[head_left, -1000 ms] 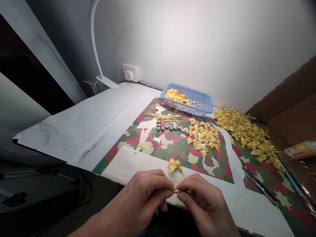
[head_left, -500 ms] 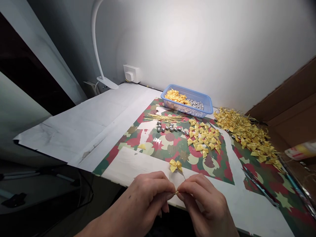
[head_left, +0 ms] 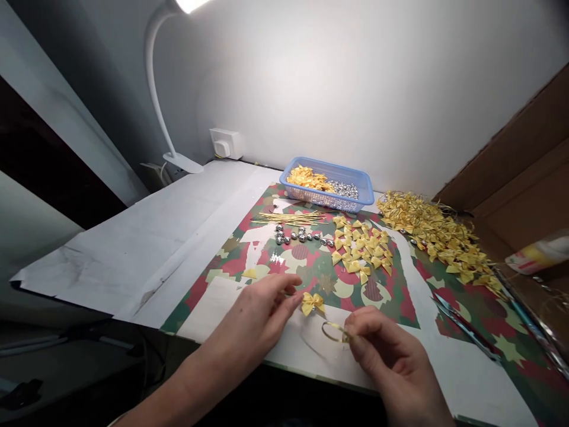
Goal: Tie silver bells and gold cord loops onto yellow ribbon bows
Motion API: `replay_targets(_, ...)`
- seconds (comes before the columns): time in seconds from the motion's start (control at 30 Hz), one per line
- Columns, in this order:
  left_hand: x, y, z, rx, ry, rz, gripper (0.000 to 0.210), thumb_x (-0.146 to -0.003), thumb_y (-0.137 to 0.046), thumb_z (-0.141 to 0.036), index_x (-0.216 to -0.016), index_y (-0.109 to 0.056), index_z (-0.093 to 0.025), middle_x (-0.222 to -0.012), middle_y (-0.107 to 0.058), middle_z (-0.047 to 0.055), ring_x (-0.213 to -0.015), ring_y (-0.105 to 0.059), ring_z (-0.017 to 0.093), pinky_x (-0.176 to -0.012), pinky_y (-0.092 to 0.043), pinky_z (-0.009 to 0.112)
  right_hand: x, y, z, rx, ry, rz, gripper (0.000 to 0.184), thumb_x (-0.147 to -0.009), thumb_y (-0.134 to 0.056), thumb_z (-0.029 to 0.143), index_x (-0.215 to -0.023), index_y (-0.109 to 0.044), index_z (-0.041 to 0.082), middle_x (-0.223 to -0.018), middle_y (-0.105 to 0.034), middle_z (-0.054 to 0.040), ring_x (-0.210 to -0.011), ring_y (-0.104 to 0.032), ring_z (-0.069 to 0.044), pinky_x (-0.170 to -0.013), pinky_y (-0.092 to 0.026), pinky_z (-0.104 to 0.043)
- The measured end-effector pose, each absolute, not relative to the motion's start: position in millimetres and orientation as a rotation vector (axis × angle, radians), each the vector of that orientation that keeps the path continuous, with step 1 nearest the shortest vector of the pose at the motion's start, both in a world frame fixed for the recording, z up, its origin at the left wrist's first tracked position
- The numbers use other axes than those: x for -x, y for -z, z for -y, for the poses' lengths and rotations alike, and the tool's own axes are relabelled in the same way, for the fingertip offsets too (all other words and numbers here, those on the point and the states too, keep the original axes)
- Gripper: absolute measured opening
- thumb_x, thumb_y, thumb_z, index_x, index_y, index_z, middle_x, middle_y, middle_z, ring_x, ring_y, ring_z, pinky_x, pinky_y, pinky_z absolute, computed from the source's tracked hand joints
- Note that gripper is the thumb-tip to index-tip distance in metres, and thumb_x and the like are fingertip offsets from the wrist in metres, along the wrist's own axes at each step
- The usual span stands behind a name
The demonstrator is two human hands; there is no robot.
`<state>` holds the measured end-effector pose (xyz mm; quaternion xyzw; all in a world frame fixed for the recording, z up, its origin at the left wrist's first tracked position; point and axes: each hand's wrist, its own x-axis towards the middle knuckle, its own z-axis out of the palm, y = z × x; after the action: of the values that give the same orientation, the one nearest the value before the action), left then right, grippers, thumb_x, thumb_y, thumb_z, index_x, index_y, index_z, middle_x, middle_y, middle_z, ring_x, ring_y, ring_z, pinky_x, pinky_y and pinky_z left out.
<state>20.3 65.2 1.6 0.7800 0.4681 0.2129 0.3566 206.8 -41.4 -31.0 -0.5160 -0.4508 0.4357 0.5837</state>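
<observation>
My right hand [head_left: 391, 356] pinches a gold cord [head_left: 334, 333] between thumb and fingertips, and the cord curves out in a small loop to the left. My left hand [head_left: 262, 317] has its fingers apart, its thumb tip close beside a yellow ribbon bow [head_left: 313, 303]. Whether the thumb touches the bow, I cannot tell. Something small and silvery shows at the bow's lower edge. Both hands are over the white front strip of the patterned mat [head_left: 311, 276]. Whether the cord joins the bow is unclear.
Loose bows [head_left: 362, 246], silver bells [head_left: 302, 235] and gold cords [head_left: 288, 218] lie on the mat. Behind stands a blue basket [head_left: 326, 166] of bows and bells. At right are a pile of corded bows [head_left: 431, 231] and tweezers [head_left: 466, 329]. A lamp [head_left: 153, 89] stands at left.
Both hands were pinching the cord together in front of the bow. My left hand has let go and moved up beside the bow; my right hand has moved right with the cord.
</observation>
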Motion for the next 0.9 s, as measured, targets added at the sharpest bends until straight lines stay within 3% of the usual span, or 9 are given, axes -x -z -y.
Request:
replay_targets(0.2,-37,8,-64,-2.112,-0.479,-1.217,0.028,-0.091,-0.059,-0.022,-0.115,-0.072,-0.018,-0.105,-0.078,0.011,-0.084,-0.073,0.027,-0.071,-0.056,0.037,-222,34,37,1.006,-1.074,1.020,0.009,-0.095,-0.069,0.029,-0.087,-0.072,0.029,-0.085,-0.062,0.0020,-0.082,-0.057,-0.012,-0.077,-0.048,-0.020)
replay_targets(0.5,-33,25,-59,-2.250,-0.542,-1.067,0.019,-0.090,-0.062,-0.019,-0.100,-0.076,-0.027,-0.103,-0.073,0.004,-0.085,-0.071,0.023,-0.073,-0.055,0.032,-221,24,42,0.782,-1.091,0.675,0.011,-0.092,-0.074,0.032,-0.082,-0.074,0.025,-0.077,-0.059,0.0005,-0.080,-0.058,-0.011,-0.079,-0.049,-0.022)
replay_targets(0.6,-33,31,-62,-2.289,-0.580,-1.012,0.019,-0.089,-0.062,-0.018,-0.098,-0.076,-0.027,-0.103,-0.072,0.005,-0.087,-0.069,0.025,-0.075,-0.054,0.035,-229,19,44,0.702,-1.185,0.636,0.013,-0.092,-0.073,0.031,-0.081,-0.072,0.025,-0.075,-0.054,0.0014,-0.069,-0.055,-0.009,-0.068,-0.048,-0.023)
replay_targets(0.73,-33,35,-67,-2.304,-0.626,-0.929,0.020,-0.091,-0.059,-0.020,-0.095,-0.077,-0.027,-0.099,-0.073,0.006,-0.088,-0.067,0.026,-0.078,-0.053,0.038,-235,9,51,0.663,-1.225,0.603,0.016,-0.091,-0.074,0.030,-0.077,-0.071,0.024,-0.063,-0.037,0.0071,-0.052,-0.039,-0.004,-0.056,-0.041,-0.018)
replay_targets(0.9,-32,29,-69,-2.208,-0.693,-0.910,0.026,-0.092,-0.053,-0.017,-0.102,-0.075,-0.025,-0.092,-0.075,0.004,-0.080,-0.070,0.022,-0.072,-0.055,0.034,-238,-5,60,0.829,-1.129,0.471,0.021,-0.077,-0.087,0.035,-0.070,-0.071,0.023,-0.069,-0.045,0.0036,-0.062,-0.051,-0.006,-0.062,-0.049,-0.019)
